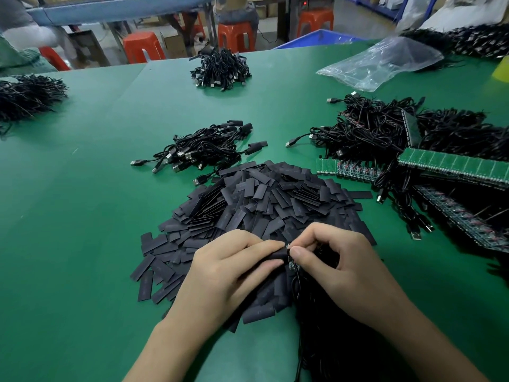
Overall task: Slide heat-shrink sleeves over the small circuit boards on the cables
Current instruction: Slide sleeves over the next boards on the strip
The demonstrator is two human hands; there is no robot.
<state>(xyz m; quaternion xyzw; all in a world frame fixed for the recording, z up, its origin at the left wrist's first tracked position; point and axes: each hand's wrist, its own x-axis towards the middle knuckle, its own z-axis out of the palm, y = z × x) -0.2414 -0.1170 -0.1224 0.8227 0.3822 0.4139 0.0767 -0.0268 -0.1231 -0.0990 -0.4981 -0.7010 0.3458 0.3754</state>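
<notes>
A big heap of flat black heat-shrink sleeves (264, 199) lies in the middle of the green table (82, 216). Over its near edge, my left hand (225, 271) pinches one black sleeve (278, 256) between thumb and fingers. My right hand (336, 260) pinches a small circuit board (292, 262) on a black cable (296, 293); the board's end meets the sleeve's mouth. Most of the board is hidden by my fingers.
A pile of sleeved USB cables (203, 150) lies behind the heap. Bare cables with green board strips (451, 164) crowd the right side. More cable bundles (220, 68) sit farther back, with a clear plastic bag (385, 62) and orange stools (143, 48) beyond the table.
</notes>
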